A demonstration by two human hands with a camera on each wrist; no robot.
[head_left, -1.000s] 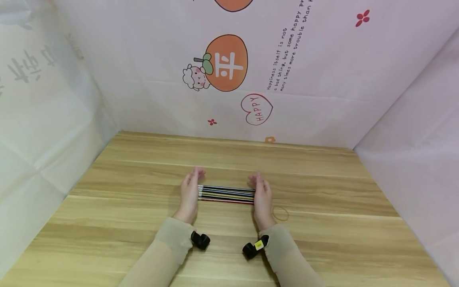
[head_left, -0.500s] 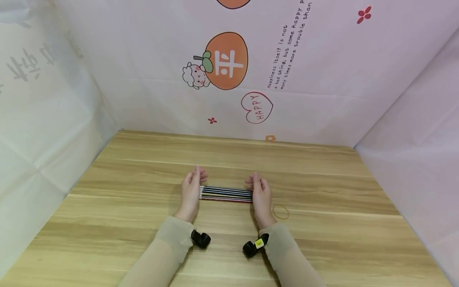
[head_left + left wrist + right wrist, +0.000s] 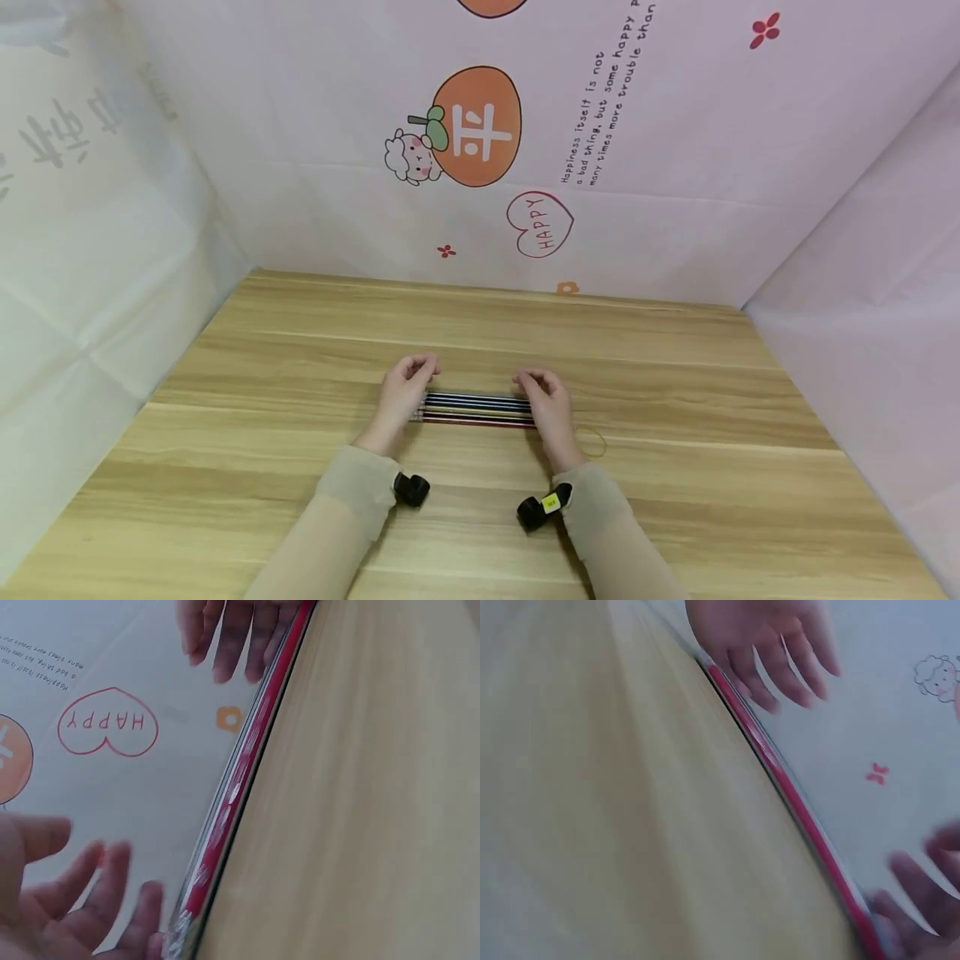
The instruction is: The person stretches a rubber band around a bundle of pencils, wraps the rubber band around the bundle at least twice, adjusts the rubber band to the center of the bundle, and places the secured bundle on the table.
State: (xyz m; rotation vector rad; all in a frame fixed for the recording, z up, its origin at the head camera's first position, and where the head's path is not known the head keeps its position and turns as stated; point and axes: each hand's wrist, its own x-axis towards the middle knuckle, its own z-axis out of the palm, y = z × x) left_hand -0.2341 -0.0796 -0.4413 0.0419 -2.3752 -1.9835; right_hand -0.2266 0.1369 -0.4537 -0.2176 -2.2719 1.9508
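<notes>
A row of slim pencils (image 3: 480,408), dark, yellowish and red with silvery left ends, lies side by side across the table. At their left end is my left hand (image 3: 401,396), fingers loosely bent over the ends. My right hand (image 3: 551,412) is at the opposite end, its fingers also relaxed and covering the tips. Both wrist views show the red pencil (image 3: 240,772) along the near edge. There, the left hand (image 3: 82,907) and the right hand (image 3: 922,900) have parted fingers that grip nothing. Whether the fingertips touch the pencils I cannot tell.
A thin yellowish rubber band (image 3: 603,443) lies on the wooden table (image 3: 300,333) just right of my right hand. A printed white cloth (image 3: 337,225) hangs behind the table, with more white cloth at both sides.
Both hands have turned from upright palms at the pencil ends to a more palm-down pose, with fingers bent. The left hand has eased outward, uncovering more of the silvery ends.
</notes>
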